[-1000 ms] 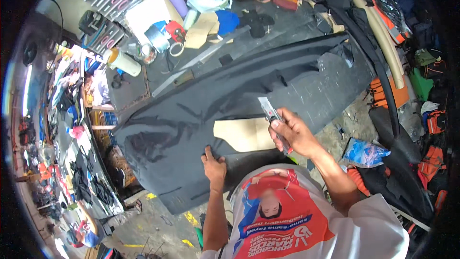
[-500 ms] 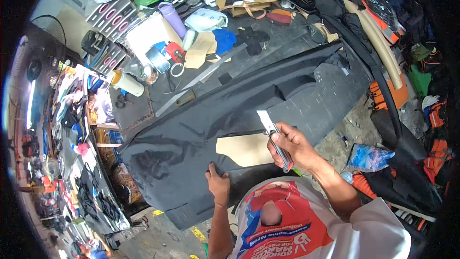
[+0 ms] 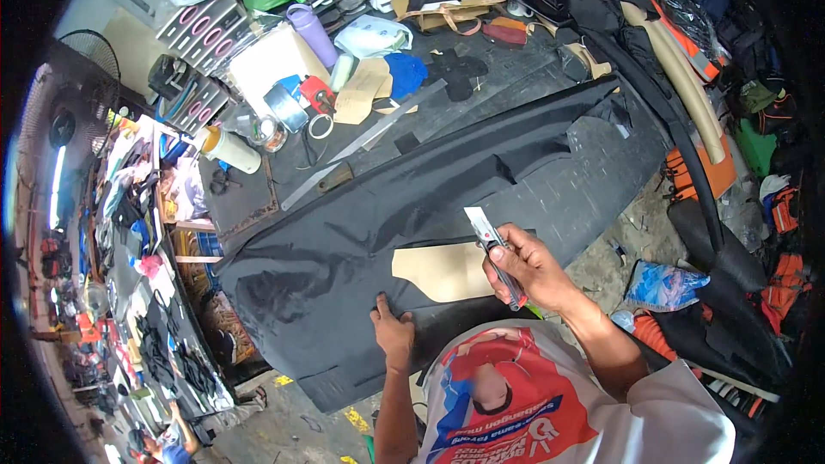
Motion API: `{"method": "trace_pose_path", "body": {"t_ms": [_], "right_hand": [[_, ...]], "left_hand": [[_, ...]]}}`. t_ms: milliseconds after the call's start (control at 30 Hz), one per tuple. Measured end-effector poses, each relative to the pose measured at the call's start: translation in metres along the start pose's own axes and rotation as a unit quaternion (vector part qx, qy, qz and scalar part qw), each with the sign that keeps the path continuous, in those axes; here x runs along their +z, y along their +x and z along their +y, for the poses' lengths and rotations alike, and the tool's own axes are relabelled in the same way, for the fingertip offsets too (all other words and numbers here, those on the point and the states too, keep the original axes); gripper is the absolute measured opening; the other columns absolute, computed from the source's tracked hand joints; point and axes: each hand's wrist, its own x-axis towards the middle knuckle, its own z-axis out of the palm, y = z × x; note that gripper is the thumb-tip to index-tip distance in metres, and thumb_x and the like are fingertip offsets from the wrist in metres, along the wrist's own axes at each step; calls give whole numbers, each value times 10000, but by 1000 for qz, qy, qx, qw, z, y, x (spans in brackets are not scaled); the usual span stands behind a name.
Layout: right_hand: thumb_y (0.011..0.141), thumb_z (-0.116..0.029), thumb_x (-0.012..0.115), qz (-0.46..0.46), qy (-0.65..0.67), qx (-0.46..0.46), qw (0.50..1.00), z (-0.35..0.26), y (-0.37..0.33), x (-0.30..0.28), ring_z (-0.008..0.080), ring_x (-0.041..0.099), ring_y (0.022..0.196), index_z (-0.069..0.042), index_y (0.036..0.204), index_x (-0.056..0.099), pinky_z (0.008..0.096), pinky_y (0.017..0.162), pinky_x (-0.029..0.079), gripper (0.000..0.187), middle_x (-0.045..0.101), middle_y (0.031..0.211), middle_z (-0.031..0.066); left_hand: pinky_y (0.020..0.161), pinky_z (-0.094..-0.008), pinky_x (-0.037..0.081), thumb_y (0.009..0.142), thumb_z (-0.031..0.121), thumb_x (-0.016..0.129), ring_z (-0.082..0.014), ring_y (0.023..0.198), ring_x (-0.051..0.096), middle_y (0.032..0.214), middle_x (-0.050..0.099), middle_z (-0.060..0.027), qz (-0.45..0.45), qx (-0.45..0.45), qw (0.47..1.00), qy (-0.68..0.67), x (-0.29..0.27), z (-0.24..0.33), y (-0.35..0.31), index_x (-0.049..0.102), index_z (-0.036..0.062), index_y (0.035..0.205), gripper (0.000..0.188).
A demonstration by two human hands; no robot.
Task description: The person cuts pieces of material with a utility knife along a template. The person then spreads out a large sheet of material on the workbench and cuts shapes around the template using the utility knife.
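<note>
My right hand (image 3: 534, 269) is closed around a utility knife (image 3: 496, 251), its wide blade out and pointing up to the left. Below the knife, a tan cardboard pattern piece (image 3: 436, 272) lies on a large sheet of black fabric (image 3: 301, 279); its right end is partly hidden by my hand. My left hand (image 3: 393, 326) rests on the fabric left of the pattern piece, fingers stretched out and nothing held. The fabric covers much of the dark work table (image 3: 593, 167) and hangs toward its near edge.
Beyond the fabric lie a long metal ruler (image 3: 365, 142), a tape roll (image 3: 320, 126), a purple tumbler (image 3: 311, 34) and a white bottle (image 3: 230, 150). Orange bags (image 3: 700, 174) and a blue plastic pack (image 3: 663, 283) are at the right. Another person (image 3: 163, 442) shows at the lower left.
The view has shifted slightly. My right hand still holds the utility knife over the pattern piece, its blade turned a little. My left hand stays on the fabric.
</note>
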Motion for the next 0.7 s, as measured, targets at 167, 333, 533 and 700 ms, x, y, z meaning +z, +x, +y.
{"method": "trace_pose_path", "body": {"t_ms": [167,333,533,700], "right_hand": [[1106,-239,520,20,-22,4,1000,-5,2,2,91,554,572,-56,1175,504,258,516,470,197,614,830,25],[1017,-309,680,156,-74,-2,985,25,-7,-41,95,570,535,-81,1105,561,262,486,458,271,613,767,9],[891,-317,825,445,-239,71,860,124,0,-148,106,583,514,-42,998,631,289,452,422,353,594,677,13],[782,-413,878,449,-382,152,793,190,-1,-172,223,658,577,13,1033,629,373,571,526,554,663,726,113]], "left_hand": [[951,-513,511,801,181,785,-484,1116,593,1258,539,-257,-16,-10,1000,5,-4,4,3,406,121,1538,831],[1043,-510,481,804,191,801,-509,1231,547,1383,516,-303,14,36,999,-7,0,1,4,416,80,1535,835],[1019,-494,479,799,198,803,-474,1194,567,1300,561,-271,8,34,999,20,6,-4,3,432,90,1533,830],[998,-500,491,813,185,771,-472,1178,577,1329,540,-260,-18,32,999,19,7,-9,4,405,105,1541,818]]}}
